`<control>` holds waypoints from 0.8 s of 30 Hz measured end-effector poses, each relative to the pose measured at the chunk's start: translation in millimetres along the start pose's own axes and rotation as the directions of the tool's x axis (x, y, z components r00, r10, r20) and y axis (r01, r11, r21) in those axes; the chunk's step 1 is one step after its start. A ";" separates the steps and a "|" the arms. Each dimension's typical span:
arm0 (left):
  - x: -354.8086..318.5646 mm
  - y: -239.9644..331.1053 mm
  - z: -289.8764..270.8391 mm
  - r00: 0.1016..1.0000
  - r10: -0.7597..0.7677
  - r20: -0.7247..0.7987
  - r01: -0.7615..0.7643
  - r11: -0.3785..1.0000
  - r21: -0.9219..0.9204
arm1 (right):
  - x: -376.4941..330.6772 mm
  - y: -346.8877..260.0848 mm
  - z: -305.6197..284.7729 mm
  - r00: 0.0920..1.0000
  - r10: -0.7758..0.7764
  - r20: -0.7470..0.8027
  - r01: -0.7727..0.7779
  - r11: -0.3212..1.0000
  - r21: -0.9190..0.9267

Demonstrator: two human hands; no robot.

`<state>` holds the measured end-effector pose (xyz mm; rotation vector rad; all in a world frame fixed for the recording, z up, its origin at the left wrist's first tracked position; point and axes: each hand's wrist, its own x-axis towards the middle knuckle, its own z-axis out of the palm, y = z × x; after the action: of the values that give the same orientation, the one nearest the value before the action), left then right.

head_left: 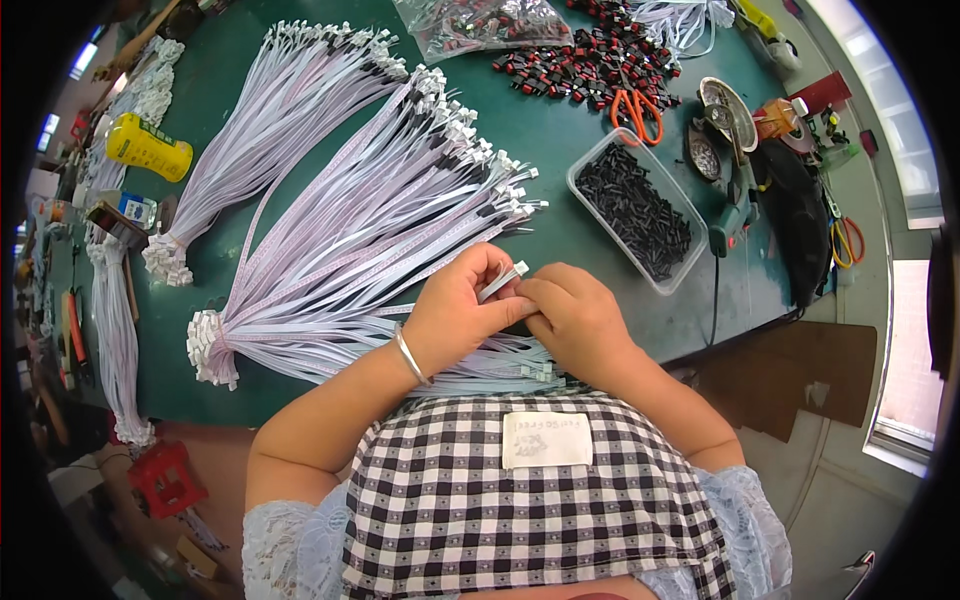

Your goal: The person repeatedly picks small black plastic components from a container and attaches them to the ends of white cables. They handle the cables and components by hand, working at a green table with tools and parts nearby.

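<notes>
Close together at the near edge of the table are both my hands. My left hand [462, 298] is closed on a pale flat ribbon cable [496, 287], whose small white connector end sticks up between the fingers. My right hand [575, 312] has its thumb and fingers pinched right beside that end; what lies inside the pinch is hidden. Around the left hand spreads a large fan of white ribbon cables [340, 230], gathered at white connectors on the left. More cable ends [530, 374] lie under my wrists, against the checked apron [530, 500].
Right of my hands stands a clear plastic tub [692, 262] of small black sleeves. Beyond it are orange-handled scissors [640, 118] and a heap of red-and-black parts [590, 75]. A second cable bundle [270, 130] and a yellow bottle [150, 147] lie left. A corded green-handled tool [732, 220] rests right.
</notes>
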<state>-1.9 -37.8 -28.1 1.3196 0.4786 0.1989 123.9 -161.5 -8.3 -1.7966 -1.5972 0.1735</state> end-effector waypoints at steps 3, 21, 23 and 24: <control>0.6 3.0 -0.8 0.997 -0.067 0.026 0.068 0.997 -0.044 | -0.9 4.2 -1.0 1.000 -0.003 -0.030 0.004 0.999 0.040; 0.3 12.9 -8.8 0.964 -0.233 0.126 0.241 0.969 -0.055 | -6.5 19.2 -17.9 0.770 0.603 0.210 -0.467 0.307 0.829; 0.0 16.9 -6.3 0.961 -0.249 0.120 0.255 0.967 -0.033 | -3.7 16.2 -17.3 0.809 0.566 0.157 -0.402 0.340 0.850; 0.3 18.7 -4.9 0.958 -0.260 0.121 0.264 0.964 -0.020 | -2.6 13.7 -13.9 0.835 0.537 0.116 -0.366 0.386 0.847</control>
<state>-1.5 -28.7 -11.0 1.2117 0.5420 -0.0896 141.8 -169.3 -7.0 -1.3051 -0.5823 0.8793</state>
